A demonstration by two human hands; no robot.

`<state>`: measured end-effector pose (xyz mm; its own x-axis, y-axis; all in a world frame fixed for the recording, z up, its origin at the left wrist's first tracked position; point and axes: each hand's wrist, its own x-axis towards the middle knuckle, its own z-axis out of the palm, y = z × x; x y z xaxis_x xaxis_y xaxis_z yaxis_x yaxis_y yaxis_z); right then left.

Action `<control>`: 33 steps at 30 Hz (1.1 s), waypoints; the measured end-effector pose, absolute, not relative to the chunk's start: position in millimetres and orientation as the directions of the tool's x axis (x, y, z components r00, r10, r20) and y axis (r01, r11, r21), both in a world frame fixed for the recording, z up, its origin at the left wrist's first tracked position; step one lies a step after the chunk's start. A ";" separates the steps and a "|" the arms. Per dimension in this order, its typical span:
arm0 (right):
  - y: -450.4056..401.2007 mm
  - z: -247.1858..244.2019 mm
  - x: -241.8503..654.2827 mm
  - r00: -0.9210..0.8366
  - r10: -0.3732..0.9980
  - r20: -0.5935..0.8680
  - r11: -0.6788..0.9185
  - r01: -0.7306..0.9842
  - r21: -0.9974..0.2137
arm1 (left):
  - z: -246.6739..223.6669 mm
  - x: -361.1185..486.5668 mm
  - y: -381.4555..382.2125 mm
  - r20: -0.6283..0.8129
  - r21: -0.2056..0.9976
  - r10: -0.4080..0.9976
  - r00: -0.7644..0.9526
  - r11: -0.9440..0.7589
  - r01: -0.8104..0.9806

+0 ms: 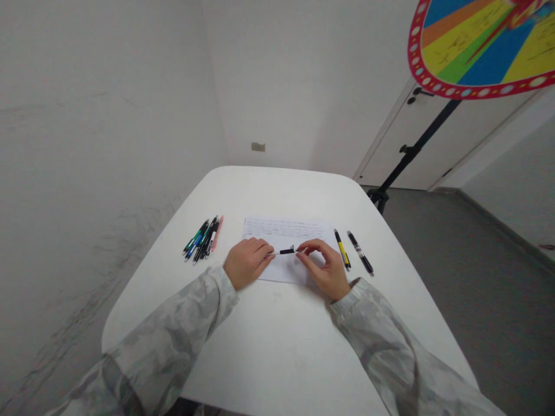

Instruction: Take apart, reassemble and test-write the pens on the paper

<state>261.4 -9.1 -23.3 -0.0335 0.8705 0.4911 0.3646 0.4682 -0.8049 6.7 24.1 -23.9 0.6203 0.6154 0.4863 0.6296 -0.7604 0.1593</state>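
Note:
Between my two hands, over a sheet of paper, a pen with a black section lies level. My left hand pinches its pale left end between thumb and fingers. The fingertips of my right hand close on its right end, where a small clip-like part shows. The fingers cover both ends of the pen. Rows of writing run across the upper part of the paper. Just right of my right hand lie a yellow and black pen and a black pen with a clear middle.
A bunch of several pens, black, blue, green and pink, lies to the left on the white table. Behind the table is a wall. A colourful wheel on a black stand rises at the right, before a white door.

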 end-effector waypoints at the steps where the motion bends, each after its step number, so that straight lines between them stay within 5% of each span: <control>1: -9.2 -25.0 262.1 -0.032 0.872 0.489 0.466 0.365 -0.806 | -24.3 6.7 23.8 0.488 0.165 0.617 0.618 -0.760 0.629; 24: -6.0 -35.9 260.6 0.027 0.935 0.352 0.337 0.230 -0.913 | -22.4 10.7 19.3 0.521 0.130 0.621 0.586 -0.736 0.664; 33: -6.9 -39.1 261.0 0.037 0.898 0.439 0.393 0.379 -0.838 | -25.3 11.9 18.0 0.559 0.116 0.572 0.600 -0.770 0.627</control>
